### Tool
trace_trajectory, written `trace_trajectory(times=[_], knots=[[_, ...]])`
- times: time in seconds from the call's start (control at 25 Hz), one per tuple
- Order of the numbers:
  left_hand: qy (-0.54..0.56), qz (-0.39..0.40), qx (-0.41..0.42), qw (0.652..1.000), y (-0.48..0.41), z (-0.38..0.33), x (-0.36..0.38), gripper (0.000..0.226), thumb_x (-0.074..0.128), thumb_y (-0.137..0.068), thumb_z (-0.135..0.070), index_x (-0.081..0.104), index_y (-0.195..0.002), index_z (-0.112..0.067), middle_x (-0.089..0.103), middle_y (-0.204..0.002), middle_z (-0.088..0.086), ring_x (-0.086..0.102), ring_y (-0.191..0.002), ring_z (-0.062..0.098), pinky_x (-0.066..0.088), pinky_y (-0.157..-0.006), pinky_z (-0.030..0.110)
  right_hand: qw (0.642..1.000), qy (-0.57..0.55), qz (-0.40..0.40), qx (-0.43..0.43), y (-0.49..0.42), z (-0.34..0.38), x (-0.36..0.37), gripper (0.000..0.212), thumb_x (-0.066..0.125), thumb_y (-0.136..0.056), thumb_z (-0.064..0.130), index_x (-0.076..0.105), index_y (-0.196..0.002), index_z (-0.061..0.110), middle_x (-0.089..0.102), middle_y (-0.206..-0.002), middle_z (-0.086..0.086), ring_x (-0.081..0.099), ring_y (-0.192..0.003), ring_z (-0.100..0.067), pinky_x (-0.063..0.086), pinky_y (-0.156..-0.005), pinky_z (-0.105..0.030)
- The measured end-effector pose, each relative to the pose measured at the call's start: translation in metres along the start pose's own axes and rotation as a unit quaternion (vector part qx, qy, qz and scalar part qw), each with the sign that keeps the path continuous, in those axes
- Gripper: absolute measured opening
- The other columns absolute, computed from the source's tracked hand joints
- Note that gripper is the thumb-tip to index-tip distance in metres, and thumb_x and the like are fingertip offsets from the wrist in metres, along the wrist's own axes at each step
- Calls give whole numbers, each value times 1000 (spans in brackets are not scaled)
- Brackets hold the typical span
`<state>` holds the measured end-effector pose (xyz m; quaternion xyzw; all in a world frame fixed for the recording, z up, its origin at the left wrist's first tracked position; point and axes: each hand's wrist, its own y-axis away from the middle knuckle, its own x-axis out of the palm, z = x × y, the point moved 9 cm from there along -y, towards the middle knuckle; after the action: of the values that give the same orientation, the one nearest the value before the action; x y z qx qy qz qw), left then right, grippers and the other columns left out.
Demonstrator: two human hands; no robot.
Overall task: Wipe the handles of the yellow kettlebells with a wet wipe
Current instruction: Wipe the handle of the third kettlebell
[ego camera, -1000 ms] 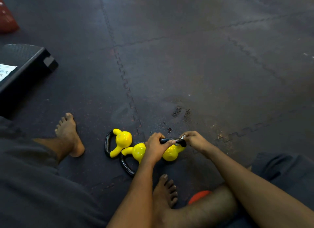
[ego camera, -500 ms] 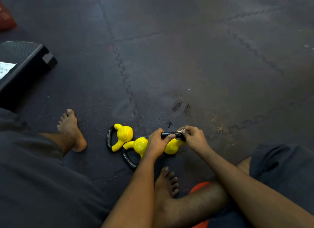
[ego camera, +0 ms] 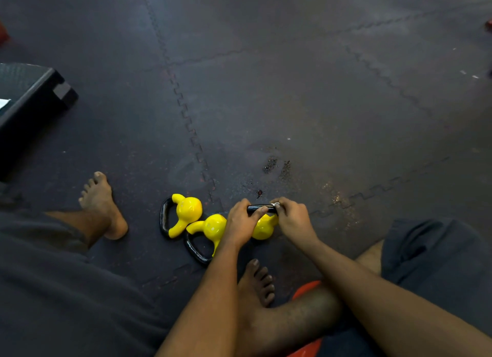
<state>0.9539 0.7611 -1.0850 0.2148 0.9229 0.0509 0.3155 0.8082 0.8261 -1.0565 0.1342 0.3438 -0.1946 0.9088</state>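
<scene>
Three small yellow kettlebells with black handles lie on the dark floor mat in front of me. The left kettlebell [ego camera: 187, 212] and the middle kettlebell [ego camera: 210, 227] lie on their sides, untouched. The right kettlebell [ego camera: 263, 227] stands under my hands. My left hand [ego camera: 241, 223] grips the left end of its black handle [ego camera: 259, 208]. My right hand [ego camera: 292, 219] is closed on the handle's right end, pinching a small white wet wipe [ego camera: 277, 204] against it; only a scrap of the wipe shows.
My bare feet [ego camera: 102, 204] [ego camera: 255, 282] rest on the interlocking rubber mat, one on each side of the kettlebells. A black step platform [ego camera: 32, 98] sits at the far left. An orange object [ego camera: 306, 288] peeks out under my right leg. Wet patches [ego camera: 277, 166] mark the mat.
My right hand has slid a little leftward along the handle toward my left hand. The kettlebells have stayed in place; the view shifted slightly.
</scene>
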Motion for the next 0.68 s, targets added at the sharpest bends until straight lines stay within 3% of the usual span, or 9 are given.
trace_trajectory(times=[0.16,0.36,0.48,0.6,0.68], knots=[[-6,-2,-9,1000,0,2,2,39,65,-88,-48,46,-78,-14,55,-85,9,50,-80,22,31,-65,32,997,-20,-69,-31,21,7,-2,23,51,-96,12,70,-109,16,73,-94,-4,66,-83,-17,46,-70,-25],[-6,15,-4,1000,-2,4,4,40,63,-87,-50,46,-79,-14,53,-83,8,48,-78,21,32,-65,33,995,58,39,68,-20,-5,8,23,49,-91,18,72,-91,15,73,-94,-11,63,-95,-32,46,-75,-34],[10,20,-7,1000,-3,8,3,40,64,-87,-50,47,-79,-15,53,-82,7,47,-76,20,35,-65,36,999,17,22,24,-8,1,9,23,48,-94,18,71,-97,16,73,-95,-9,65,-94,-27,49,-77,-34],[22,9,-11,1000,-5,7,-1,39,64,-88,-48,47,-79,-14,54,-81,8,47,-75,20,37,-67,38,997,-44,-36,-60,22,9,8,30,49,-97,10,64,-123,9,66,-123,-5,60,-116,-18,45,-100,-28],[28,0,-23,999,-6,10,-3,40,63,-88,-48,48,-79,-12,55,-79,9,47,-74,20,34,-64,35,995,-53,-3,-78,27,11,16,38,48,-99,13,55,-136,9,54,-140,-1,45,-134,-12,33,-114,-28]])
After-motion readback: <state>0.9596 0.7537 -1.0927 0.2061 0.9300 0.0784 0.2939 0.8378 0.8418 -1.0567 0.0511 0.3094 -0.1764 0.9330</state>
